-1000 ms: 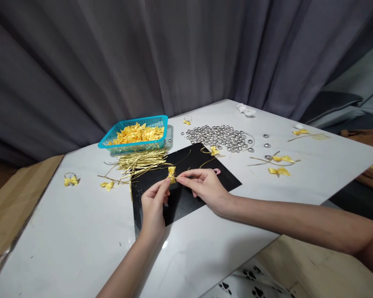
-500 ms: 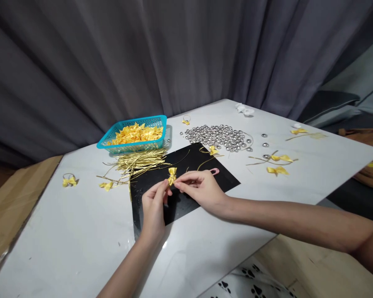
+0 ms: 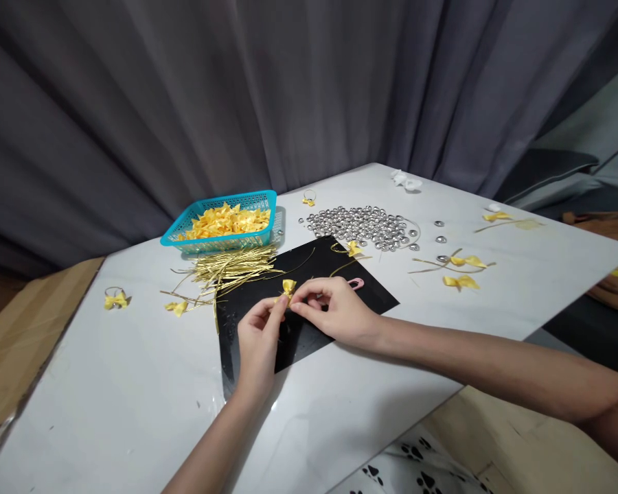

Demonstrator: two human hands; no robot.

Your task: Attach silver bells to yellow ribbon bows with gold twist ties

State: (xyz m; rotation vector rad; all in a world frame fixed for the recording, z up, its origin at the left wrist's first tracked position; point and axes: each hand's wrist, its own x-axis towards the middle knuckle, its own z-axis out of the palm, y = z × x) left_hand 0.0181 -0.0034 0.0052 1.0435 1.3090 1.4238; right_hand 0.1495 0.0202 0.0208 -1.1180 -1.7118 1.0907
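Over the black mat (image 3: 309, 343), a small yellow ribbon bow (image 3: 289, 286) is pinched between my two hands, its lower part hidden by the fingers. My left hand (image 3: 260, 331) is closed on it from the left, thumb and fingertips together. From the right, my right hand (image 3: 337, 309) pinches at the bow's lower side; whether a wire tie is between these fingertips is too small to make out. Just beyond the right hand, a pink-handled tool (image 3: 357, 283) lies partly covered on the mat. Another yellow bow with a gold tie (image 3: 353, 249) rests near the mat's far edge.
A teal basket (image 3: 216, 241) of yellow bows stands at the back left, with gold twist ties (image 3: 237, 266) before it. Silver beads (image 3: 360, 225) are heaped behind the mat. Loose bows (image 3: 461, 282) lie at right, and a bow with a wire loop (image 3: 115, 300) at left.
Both hands have drawn slightly closer together around the bow. My left fingers now cover more of it, and only its upper loop shows clearly.
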